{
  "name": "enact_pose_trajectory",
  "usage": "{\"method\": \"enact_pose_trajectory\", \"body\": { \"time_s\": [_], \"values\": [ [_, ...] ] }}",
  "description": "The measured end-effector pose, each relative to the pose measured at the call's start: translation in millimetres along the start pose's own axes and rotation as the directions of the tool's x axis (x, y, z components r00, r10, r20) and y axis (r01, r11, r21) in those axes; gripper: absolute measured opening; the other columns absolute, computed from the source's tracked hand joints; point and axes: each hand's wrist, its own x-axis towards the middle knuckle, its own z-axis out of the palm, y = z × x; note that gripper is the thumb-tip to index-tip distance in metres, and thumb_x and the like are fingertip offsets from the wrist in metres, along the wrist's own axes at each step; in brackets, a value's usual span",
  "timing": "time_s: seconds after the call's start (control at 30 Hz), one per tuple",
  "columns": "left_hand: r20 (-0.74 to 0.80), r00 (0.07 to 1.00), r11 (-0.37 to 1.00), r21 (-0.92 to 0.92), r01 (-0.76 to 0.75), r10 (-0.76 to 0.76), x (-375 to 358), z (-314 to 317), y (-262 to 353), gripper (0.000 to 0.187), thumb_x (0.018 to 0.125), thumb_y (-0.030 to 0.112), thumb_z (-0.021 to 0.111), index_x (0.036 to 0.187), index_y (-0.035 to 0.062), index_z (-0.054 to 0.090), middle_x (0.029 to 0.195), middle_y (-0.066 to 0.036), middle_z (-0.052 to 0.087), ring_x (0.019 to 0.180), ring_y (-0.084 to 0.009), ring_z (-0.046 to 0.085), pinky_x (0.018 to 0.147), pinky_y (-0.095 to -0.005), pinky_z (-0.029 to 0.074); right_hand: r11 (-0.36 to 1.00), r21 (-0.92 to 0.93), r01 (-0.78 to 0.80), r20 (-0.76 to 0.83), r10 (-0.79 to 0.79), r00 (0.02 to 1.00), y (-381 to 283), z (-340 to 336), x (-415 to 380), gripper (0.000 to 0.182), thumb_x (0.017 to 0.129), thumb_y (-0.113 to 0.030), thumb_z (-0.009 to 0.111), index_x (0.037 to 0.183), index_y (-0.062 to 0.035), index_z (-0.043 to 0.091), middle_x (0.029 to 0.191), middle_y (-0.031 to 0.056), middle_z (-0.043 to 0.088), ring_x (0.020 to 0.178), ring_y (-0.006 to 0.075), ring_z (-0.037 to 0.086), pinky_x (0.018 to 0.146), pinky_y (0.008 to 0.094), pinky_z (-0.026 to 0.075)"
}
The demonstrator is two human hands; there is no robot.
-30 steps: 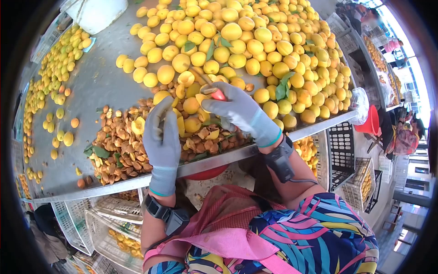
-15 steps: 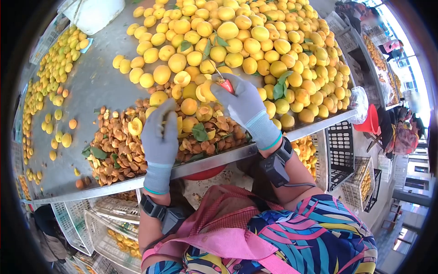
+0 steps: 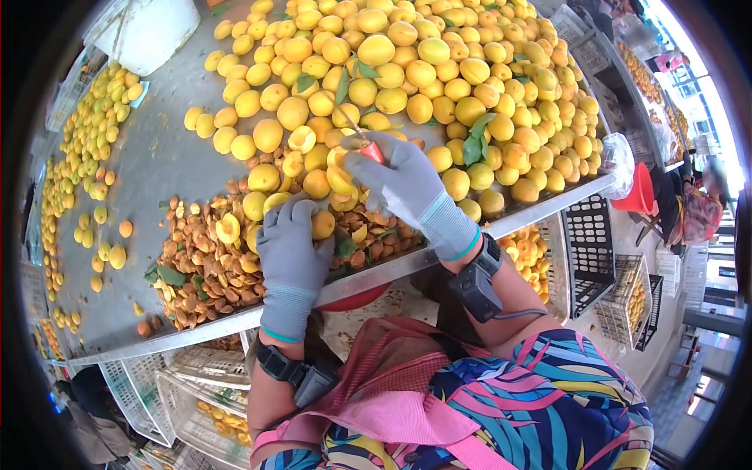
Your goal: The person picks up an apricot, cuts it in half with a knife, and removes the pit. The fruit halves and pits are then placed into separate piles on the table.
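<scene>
My right hand [image 3: 395, 172], in a grey glove, is closed around the red handle [image 3: 372, 151] of a small tool with a thin metal shaft. Split apricot halves [image 3: 339, 180] lie right beside its fingers. My left hand [image 3: 294, 243], gloved too, is at the near edge of the fruit, its fingers curled over and its thumb below. An apricot [image 3: 323, 225] shows between that thumb and the fingers; the fingertips are partly hidden. Left of it spreads a heap of brown apricot stones [image 3: 207, 262] with a cut half [image 3: 228, 229] on top.
A big pile of whole apricots [image 3: 470, 70] covers the far side of the metal table [image 3: 168, 157]. More fruit [image 3: 94, 117] lies along the left edge, near a white bucket [image 3: 153, 31]. Crates [image 3: 587, 247] stand below the raised rim. A red bucket [image 3: 638, 188] is at right.
My left hand has moved right, and its spread fingers have curled at an apricot. My right hand has shifted slightly left and down, still with the red-handled tool. The view has tilted slightly.
</scene>
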Motion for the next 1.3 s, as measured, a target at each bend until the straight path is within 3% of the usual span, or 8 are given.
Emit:
{"method": "enact_pose_trajectory", "body": {
  "time_s": [0.17, 0.3, 0.37, 0.53, 0.67, 0.83, 0.93, 1.3],
  "values": [
    [-0.211, 0.952, 0.744, -0.668, 0.024, -0.22, 3.4, -9.1, 4.4, 0.039, 0.074, 0.008, 0.074, 0.108, 0.003, 0.055, 0.106, -0.009, 0.059, 0.094, -0.0202, 0.06, 0.084, -0.0317, 0.049, 0.998, 0.022, -0.064, 0.076, 0.063, 0.995, -4.8, 8.6, -7.5, 0.039, 0.086, -0.03, 0.062, 0.113, -0.0025, 0.057, 0.071, 0.0005, 0.057, 0.049, 0.008, 0.054, 0.045, 0.0219, 0.045],
    [-0.061, 0.976, 0.473, -0.88, 0.046, -0.209, 0.9, -5.7, 7.5, 0.045, 0.077, 0.007, 0.074, 0.117, -0.0001, 0.053, 0.11, -0.008, 0.059, 0.099, -0.0143, 0.057, 0.088, -0.0299, 0.047, 0.978, 0.093, -0.185, 0.253, 0.157, 0.955, -10.8, 12.5, -14.3, 0.035, 0.086, -0.033, 0.065, 0.105, -0.0057, 0.057, 0.07, -0.0007, 0.056, 0.048, 0.0056, 0.053, 0.04, 0.0188, 0.042],
    [-0.132, 0.982, 0.597, -0.802, -0.026, -0.135, 0.2, -0.2, 0.1, 0.052, 0.079, 0.009, 0.073, 0.124, -0.0013, 0.05, 0.117, -0.009, 0.057, 0.102, -0.0146, 0.056, 0.091, -0.0298, 0.046, 0.973, 0.133, -0.19, 0.288, 0.146, 0.946, -8.4, 15.8, -15.4, 0.033, 0.086, -0.032, 0.065, 0.104, -0.0053, 0.056, 0.07, -0.0011, 0.056, 0.048, 0.0055, 0.053, 0.04, 0.019, 0.042],
    [-0.034, 0.995, 0.132, -0.991, -0.022, -0.09, 5.4, -4.2, 3.8, 0.055, 0.083, 0.018, 0.071, 0.129, -0.002, 0.047, 0.119, -0.009, 0.056, 0.107, -0.0149, 0.054, 0.092, -0.028, 0.044, 0.986, 0.153, -0.063, 0.223, 0.028, 0.974, -2.3, 14.4, -12.2, 0.036, 0.085, -0.031, 0.066, 0.106, -0.0044, 0.055, 0.071, -0.0011, 0.057, 0.049, 0.0047, 0.053, 0.041, 0.0184, 0.041],
    [-0.017, 0.998, 0.229, -0.973, -0.001, -0.064, 4.8, -4.4, 1.2, 0.054, 0.088, 0.02, 0.066, 0.131, -0.0024, 0.044, 0.122, -0.009, 0.054, 0.11, -0.0144, 0.052, 0.095, -0.0277, 0.042, 0.99, 0.131, -0.044, 0.217, 0.015, 0.976, -7.5, 14.8, -14.7, 0.033, 0.088, -0.03, 0.062, 0.109, -0.0041, 0.055, 0.071, -0.0013, 0.057, 0.048, 0.0039, 0.052, 0.04, 0.0181, 0.04],
    [0.089, 0.965, -0.091, -0.993, 0.068, -0.247, 4.0, -12.6, 8.5, 0.059, 0.089, 0.024, 0.065, 0.135, -0.0013, 0.039, 0.125, -0.011, 0.053, 0.113, -0.0188, 0.053, 0.098, -0.0337, 0.043, 0.922, 0.384, -0.038, 0.174, -0.032, 0.984, -7.2, 15.9, -19.0, 0.036, 0.095, -0.035, 0.052, 0.114, -0.0047, 0.054, 0.07, -0.0004, 0.057, 0.042, 0.0042, 0.05, 0.037, 0.0181, 0.038],
    [0.146, 0.965, -0.272, -0.959, 0.085, -0.216, 2.9, -8.1, 9.2, 0.062, 0.088, 0.024, 0.066, 0.136, -0.0023, 0.037, 0.124, -0.013, 0.053, 0.112, -0.0216, 0.055, 0.098, -0.0363, 0.045, 0.972, 0.231, -0.031, 0.293, -0.04, 0.955, -16.7, 12.6, -28.7, 0.043, 0.098, -0.04, 0.045, 0.124, -0.0055, 0.049, 0.068, 0.0009, 0.057, 0.043, 0.0062, 0.05, 0.039, 0.0202, 0.038],
    [0.05, 0.995, -0.243, -0.97, 0.026, -0.092, 1.6, -8.7, 15.7, 0.064, 0.088, 0.023, 0.066, 0.137, -0.0042, 0.036, 0.125, -0.013, 0.054, 0.11, -0.0215, 0.057, 0.089, -0.0309, 0.051, 0.868, -0.183, 0.462, 0.128, -0.445, 0.887, 8.2, 27.1, -27.4, 0.049, 0.098, -0.036, 0.045, 0.131, 0.0005, 0.042, 0.068, 0.0125, 0.058, 0.063, 0.0228, 0.063, 0.059, 0.0323, 0.047]
  ]
}}
